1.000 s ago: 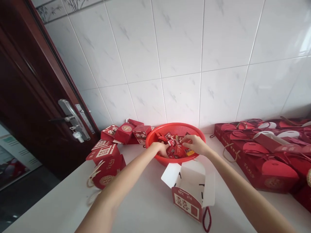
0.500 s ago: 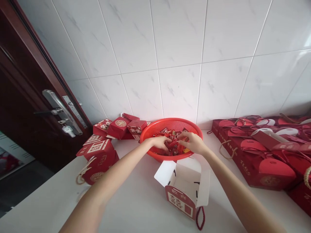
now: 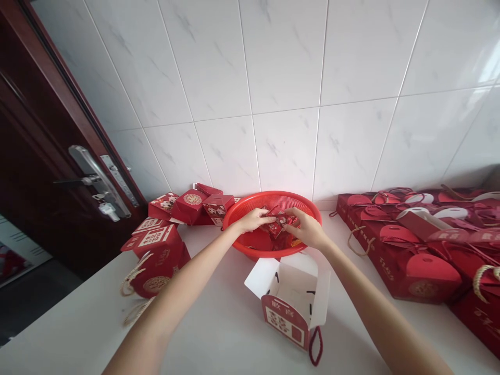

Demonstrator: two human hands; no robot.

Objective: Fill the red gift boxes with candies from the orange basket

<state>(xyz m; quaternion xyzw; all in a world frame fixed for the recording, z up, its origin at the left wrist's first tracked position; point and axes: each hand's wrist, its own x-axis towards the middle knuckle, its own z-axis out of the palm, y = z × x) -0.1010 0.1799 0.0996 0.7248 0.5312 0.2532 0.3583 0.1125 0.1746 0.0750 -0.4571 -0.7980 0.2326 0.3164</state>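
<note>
Over a red plastic colander (image 3: 291, 200), my left hand (image 3: 252, 221) pinches red-wrapped candies (image 3: 278, 221) from the left. From the right, my right hand (image 3: 308, 229) closes its fingers on the same small bunch, so both hands hold candies between them. More red wrapped pieces lie below in the colander, partly hidden by the hands. Between my forearms and nearer to me stands a red gift box (image 3: 285, 323), its white flaps spread and its inside bare except for dark slots. A dark red cord loop (image 3: 316, 346) hangs from its right side.
Several red boxes with rope handles (image 3: 158, 265) lie at the left, and more red boxes (image 3: 193, 204) sit against the tiled wall (image 3: 219, 156). Rows of red boxes (image 3: 410, 271) fill the right side of the white table (image 3: 219, 323). A dark door (image 3: 50, 140) stands at far left.
My hands have come up slightly from among the candies, fingers now together on a bunch of red wrappers. The view has shifted slightly; the open box stands where it was.
</note>
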